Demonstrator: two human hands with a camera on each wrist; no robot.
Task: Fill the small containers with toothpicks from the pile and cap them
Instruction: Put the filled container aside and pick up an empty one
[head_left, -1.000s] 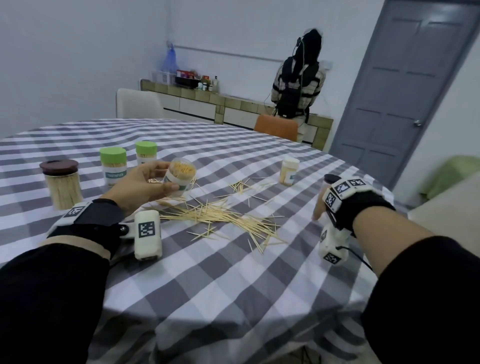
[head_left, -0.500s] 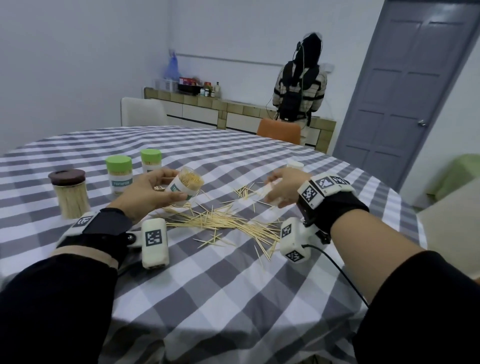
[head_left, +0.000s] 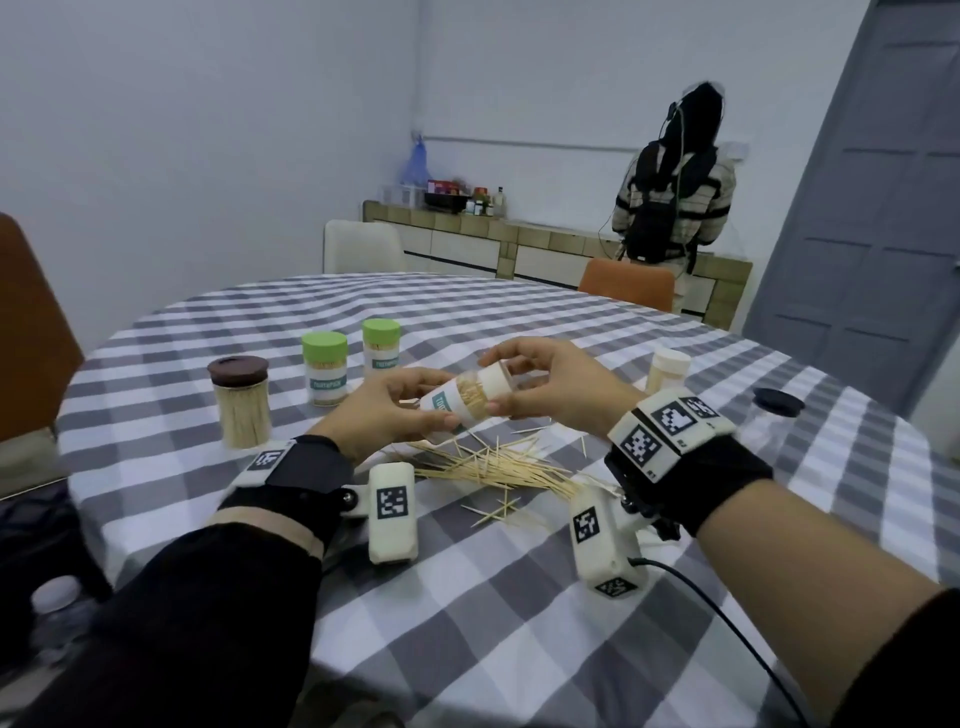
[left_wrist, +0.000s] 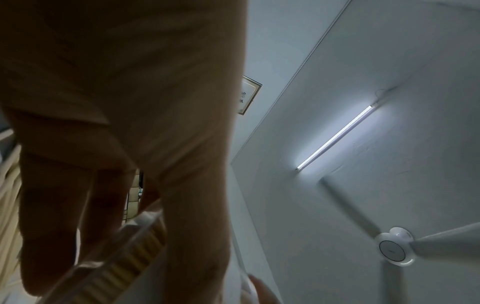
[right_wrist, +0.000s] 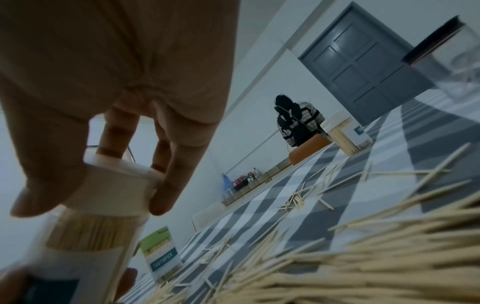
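We hold the filled toothpick container (head_left: 457, 402) tilted above the pile of toothpicks (head_left: 498, 467) on the table (head_left: 519, 597): our left hand (head_left: 384, 410) grips its labelled base, our right hand (head_left: 556, 389) pinches the white cap (head_left: 498, 379) at its mouth.

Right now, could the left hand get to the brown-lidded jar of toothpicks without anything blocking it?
Probably yes for the path: the brown-lidded jar stands apart, left of the left hand, with bare tablecloth between. But that hand grips the small container, so it is not free.
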